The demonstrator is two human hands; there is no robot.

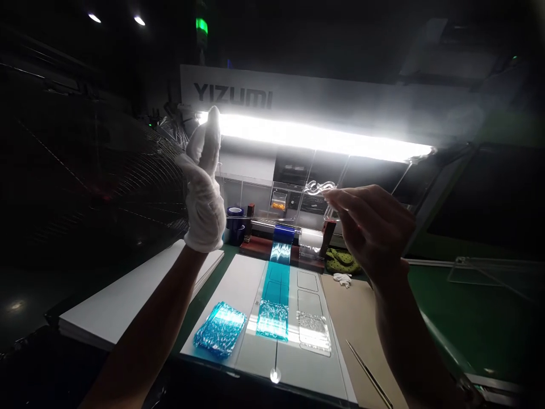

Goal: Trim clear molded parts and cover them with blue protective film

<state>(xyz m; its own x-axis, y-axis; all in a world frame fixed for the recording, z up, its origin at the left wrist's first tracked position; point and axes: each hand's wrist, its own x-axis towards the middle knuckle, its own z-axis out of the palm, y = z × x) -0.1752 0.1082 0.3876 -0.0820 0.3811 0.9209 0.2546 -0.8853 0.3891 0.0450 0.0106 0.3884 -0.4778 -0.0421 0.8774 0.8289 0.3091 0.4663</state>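
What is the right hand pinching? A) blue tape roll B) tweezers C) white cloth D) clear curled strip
D: the right hand holds a clear curled strip at its fingertips, raised in front of the bright strip light.

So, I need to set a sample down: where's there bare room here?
Free: the green mat right of the tan sheet, and that sheet's middle, above the tweezers. Crowded: the row of two blue textured sheets and a clear textured sheet.
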